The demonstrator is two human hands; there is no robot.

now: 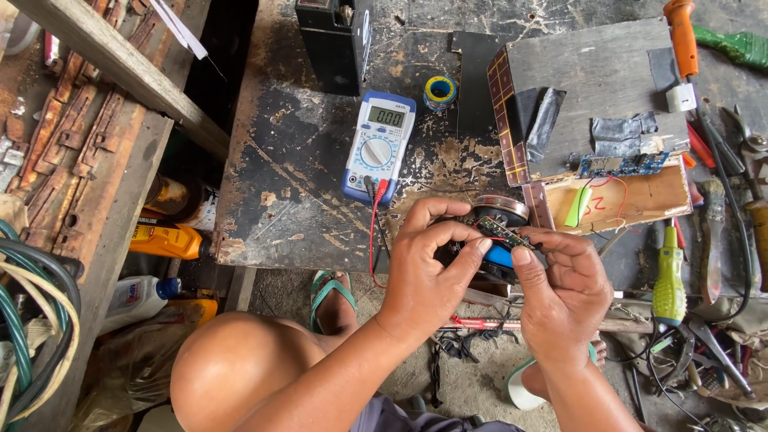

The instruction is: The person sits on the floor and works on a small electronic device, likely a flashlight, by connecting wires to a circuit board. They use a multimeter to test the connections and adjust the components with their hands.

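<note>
The left hand (pixel 428 268) covers most of the round speaker (pixel 498 240) beneath it. The small circuit board (pixel 504 232) is too small to read. The black box (pixel 334 40) on the desk (pixel 288 184) is cut by the top edge; the green hose (pixel 20 336) by the left.

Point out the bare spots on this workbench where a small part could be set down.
Bare metal lies left of the multimeter, down to the bench's front edge. A smaller patch sits between the solder roll and the wooden box. The right side, around the green screwdriver and pliers, is crowded.
</note>
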